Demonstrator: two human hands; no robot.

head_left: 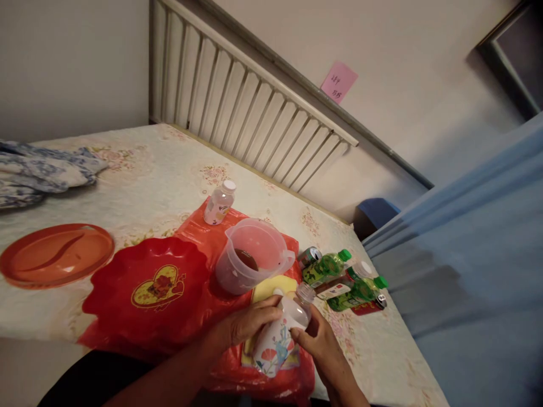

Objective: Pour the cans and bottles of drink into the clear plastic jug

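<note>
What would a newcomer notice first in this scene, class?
The glossy red scalloped plastic plate with a gold heart lies front and centre on the floral cloth. Right of it stands a clear plastic jug holding a little dark liquid. Nearest the camera, the left hand and right hand grip a small clear bottle with a flowered label.

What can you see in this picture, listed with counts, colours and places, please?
floral bottle: 1, white with flower print, tilted in both hands
jug: 1, clear pinkish, dark liquid, behind it
small bottle: 1, pale, white cap, behind jug
heart plate: 1, red, left of jug
oval tray: 1, orange, far left
drink bottles: about 3, mostly green, lying right of jug
can: 1, silvery, beside them
sticky note: 1, pink, on wall
cloth: 1, blue-white, far left
left hand: 1, gripping bottle's body
right hand: 1, holding bottle too
</note>
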